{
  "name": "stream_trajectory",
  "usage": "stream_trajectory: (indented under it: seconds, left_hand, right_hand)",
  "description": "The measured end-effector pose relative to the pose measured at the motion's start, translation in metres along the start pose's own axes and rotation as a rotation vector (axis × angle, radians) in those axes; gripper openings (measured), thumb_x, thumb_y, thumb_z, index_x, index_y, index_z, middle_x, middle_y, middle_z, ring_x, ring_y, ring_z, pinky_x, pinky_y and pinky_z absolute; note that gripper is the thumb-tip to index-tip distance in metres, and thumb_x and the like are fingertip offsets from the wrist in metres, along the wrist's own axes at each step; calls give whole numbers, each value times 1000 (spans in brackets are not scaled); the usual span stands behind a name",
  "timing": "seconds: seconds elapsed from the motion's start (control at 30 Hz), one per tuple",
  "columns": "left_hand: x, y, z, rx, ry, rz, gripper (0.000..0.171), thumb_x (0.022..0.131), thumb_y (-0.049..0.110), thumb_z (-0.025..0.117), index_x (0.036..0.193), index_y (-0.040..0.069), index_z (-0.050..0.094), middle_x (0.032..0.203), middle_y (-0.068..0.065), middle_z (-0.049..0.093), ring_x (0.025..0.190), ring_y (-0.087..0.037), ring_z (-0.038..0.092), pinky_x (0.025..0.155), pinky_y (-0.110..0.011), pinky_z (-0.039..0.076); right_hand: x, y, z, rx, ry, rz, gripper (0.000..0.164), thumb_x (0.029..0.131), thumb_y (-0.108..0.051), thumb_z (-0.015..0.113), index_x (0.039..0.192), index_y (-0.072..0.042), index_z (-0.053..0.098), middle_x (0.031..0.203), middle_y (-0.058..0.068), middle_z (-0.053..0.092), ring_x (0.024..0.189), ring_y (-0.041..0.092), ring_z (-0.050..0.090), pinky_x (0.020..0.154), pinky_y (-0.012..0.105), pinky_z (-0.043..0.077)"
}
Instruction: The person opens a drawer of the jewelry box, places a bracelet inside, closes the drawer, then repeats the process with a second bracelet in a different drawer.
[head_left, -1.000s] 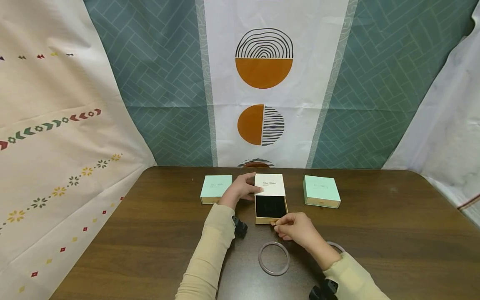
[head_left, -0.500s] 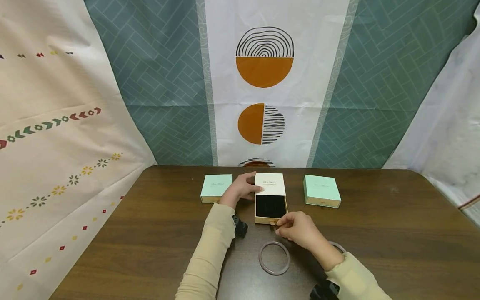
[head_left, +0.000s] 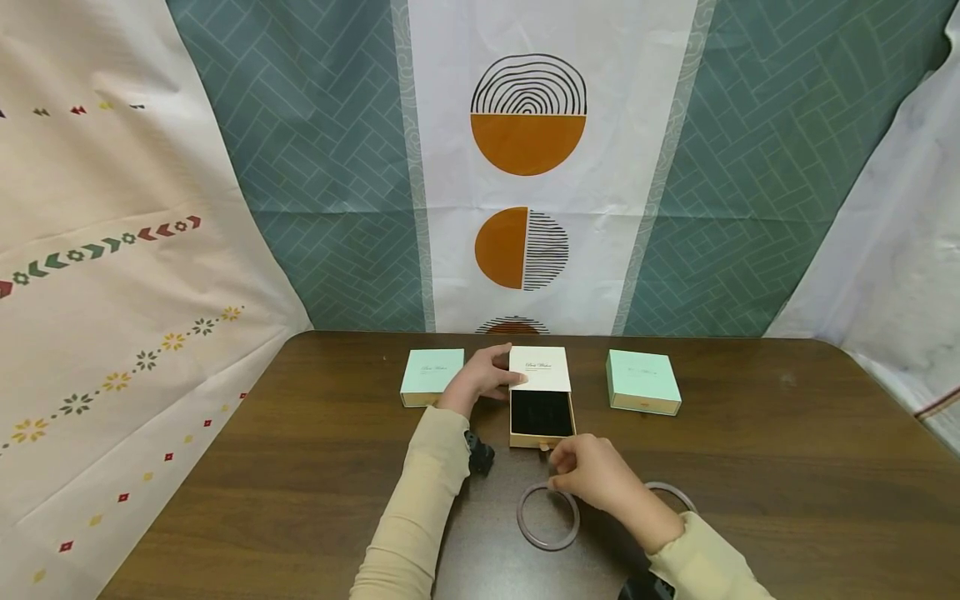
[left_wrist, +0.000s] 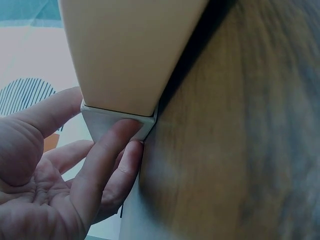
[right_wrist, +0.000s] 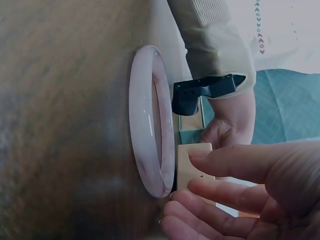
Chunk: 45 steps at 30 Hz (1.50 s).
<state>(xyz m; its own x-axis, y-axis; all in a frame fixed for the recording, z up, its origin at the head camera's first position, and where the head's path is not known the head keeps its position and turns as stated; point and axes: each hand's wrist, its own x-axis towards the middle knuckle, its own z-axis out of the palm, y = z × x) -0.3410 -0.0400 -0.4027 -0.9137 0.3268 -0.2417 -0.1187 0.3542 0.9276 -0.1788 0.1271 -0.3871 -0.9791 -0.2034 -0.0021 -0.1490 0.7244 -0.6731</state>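
Gripping the white box (head_left: 538, 369) with my left hand (head_left: 480, 379)

Nearest me, one pale bangle (head_left: 548, 548) lies flat on the tabletop (head_left: 315, 475), and a second bangle (head_left: 677, 493) is partly hidden under my right forearm. My right hand (head_left: 592, 473) hovers by the first one's far edge, fingers loosely bent with nothing between them; I cannot tell whether they touch the drawer (head_left: 528, 441). Black-lined, it stands out of the box toward me. My left fingers hold the box's left side. Mint boxes flank it, the left mint box (head_left: 433, 371) just beside my left hand, the right mint box (head_left: 643, 377) apart. Patterned cloth (head_left: 337, 167) hangs behind.
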Motion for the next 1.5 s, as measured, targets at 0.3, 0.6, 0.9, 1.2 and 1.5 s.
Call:
stream_trajectory:
  seconds: [0.3, 0.6, 0.9, 1.2, 1.5]
  left_hand:
    - [0, -1, 0, 2, -1, 1, 78, 86, 9, 71, 151, 13, 29, 130, -20, 54, 105, -32, 64, 83, -43, 56]
    - [0, 0, -1, 11, -11, -1, 78, 86, 10, 71, 151, 14, 27, 131, -20, 53, 107, -32, 63, 83, -42, 56]
    - [0, 0, 0, 8, -2, -1, 77, 86, 10, 71, 151, 14, 29, 130, -20, 53, 107, -32, 63, 82, -42, 56]
    - [1, -1, 0, 13, 2, 1, 78, 86, 10, 71, 151, 15, 29, 129, -19, 54, 107, -32, 63, 81, -41, 57]
    - [1, -1, -1, 16, -7, 0, 78, 86, 12, 71, 151, 15, 29, 132, -19, 53, 110, -32, 61, 83, -42, 56]
  right_hand:
    - [-1, -2, 4, -64, -3, 21, 21, 63, 1, 82, 75, -8, 67, 68, -1, 61, 65, 11, 55, 57, 27, 47]
    - [-2, -6, 6, -132, 18, 27, 23, 61, 2, 83, 74, -8, 66, 68, -1, 58, 66, 13, 53, 59, 30, 47]
    - [-5, -7, 9, -164, 20, 20, 21, 64, 6, 79, 71, -7, 64, 66, -2, 51, 63, 14, 48, 57, 29, 44]
    - [-6, -6, 9, -146, 14, 14, 19, 65, 9, 75, 69, -7, 65, 64, -1, 59, 62, 12, 54, 56, 28, 47]
    - [-6, -5, 10, -134, 23, 11, 19, 64, 10, 73, 68, -7, 65, 63, -1, 60, 61, 12, 54, 54, 28, 47]
